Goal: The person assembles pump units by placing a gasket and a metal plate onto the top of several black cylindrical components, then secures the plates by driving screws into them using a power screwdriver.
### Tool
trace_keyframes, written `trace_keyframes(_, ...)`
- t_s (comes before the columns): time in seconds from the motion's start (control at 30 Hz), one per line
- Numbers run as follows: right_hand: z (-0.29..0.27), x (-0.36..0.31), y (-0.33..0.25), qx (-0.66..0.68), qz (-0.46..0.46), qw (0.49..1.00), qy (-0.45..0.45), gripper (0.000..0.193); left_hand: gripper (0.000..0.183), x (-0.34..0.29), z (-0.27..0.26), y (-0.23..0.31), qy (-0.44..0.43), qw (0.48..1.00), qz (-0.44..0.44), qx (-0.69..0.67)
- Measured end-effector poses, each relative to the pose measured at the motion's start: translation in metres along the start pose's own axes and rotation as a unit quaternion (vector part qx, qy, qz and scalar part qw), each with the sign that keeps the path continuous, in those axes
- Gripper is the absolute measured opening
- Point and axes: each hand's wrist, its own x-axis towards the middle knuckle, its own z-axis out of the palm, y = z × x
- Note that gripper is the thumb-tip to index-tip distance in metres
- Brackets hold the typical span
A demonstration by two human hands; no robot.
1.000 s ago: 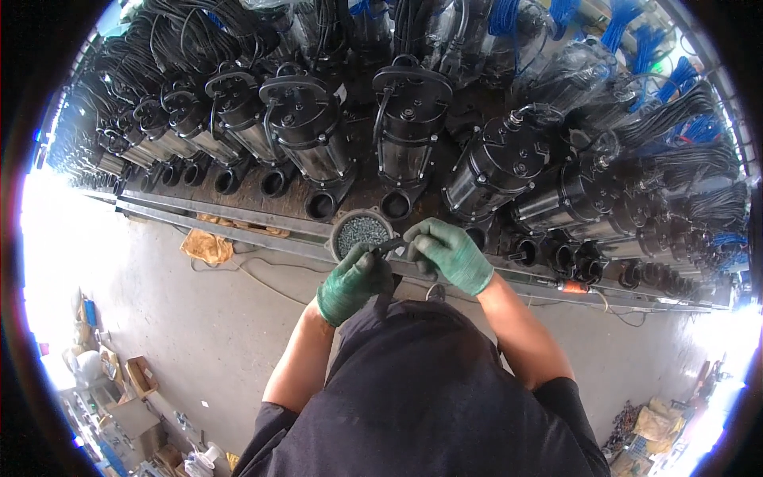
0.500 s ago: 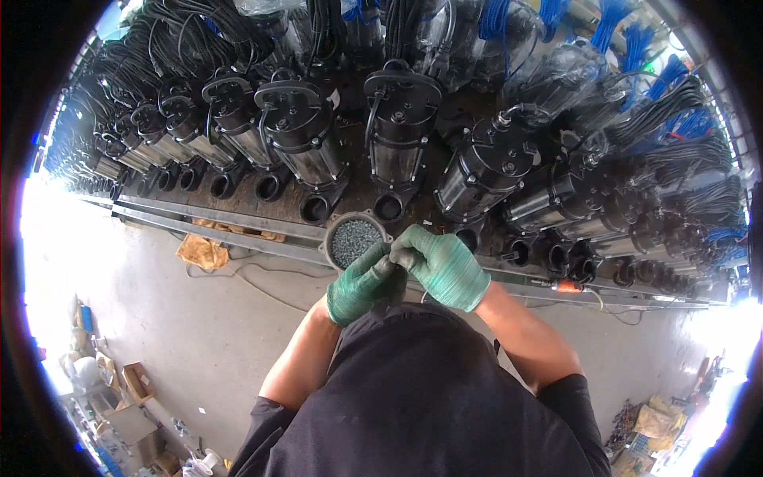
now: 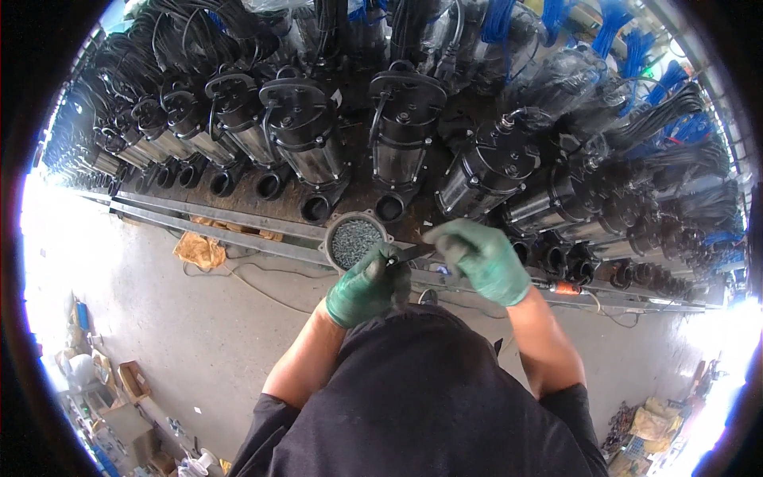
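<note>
Holding a narrow dark part point(image 3: 415, 252) in the left hand point(image 3: 367, 286), with gloved thumb and fingers closed on its left end, just to the near right of a round flanged bowl point(image 3: 354, 215). Curling the fingers of the right hand point(image 3: 481, 258) loosely near the part's right end; too blurred there to tell whether pinching anything or touching the part. Judging from this, partway through handling one piece: already lifted into the grip, not yet set down or joined to anything in sight. Showing a small bright spot beside the left thumb; cannot tell whether a fitted fastener or only a glint. Left over in plenty, to judge by the bowl: small grey fasteners point(image 3: 355, 241). Standing on the far side, in a long row to left and right: steel-and-black pumps point(image 3: 397, 151). Impossible to tell from here how many are finished or waiting.
</note>
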Motion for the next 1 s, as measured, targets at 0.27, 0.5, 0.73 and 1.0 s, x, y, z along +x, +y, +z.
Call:
trace_keyframes(0.27,-0.051,-0.052,0.094,0.172,0.160,0.971,0.042,0.025,0.044,-0.004,-0.017,0.009,-0.046,0.995,0.065,-0.061)
trace_keyframes(0.5,-0.039,-0.062,0.107,0.256,0.179,0.940,0.140,0.017,0.039,0.004,-0.015,0.011,-0.159,0.984,0.053,-0.056)
trace_keyframes(0.73,-0.042,-0.067,0.117,0.319,0.206,0.912,0.156,0.015,0.039,0.008,-0.021,0.008,-0.114,0.984,0.044,-0.128)
trace_keyframes(1.0,-0.027,-0.063,0.047,0.229,0.183,0.947,0.130,0.025,0.037,0.013,-0.016,0.005,-0.192,0.969,0.019,-0.153)
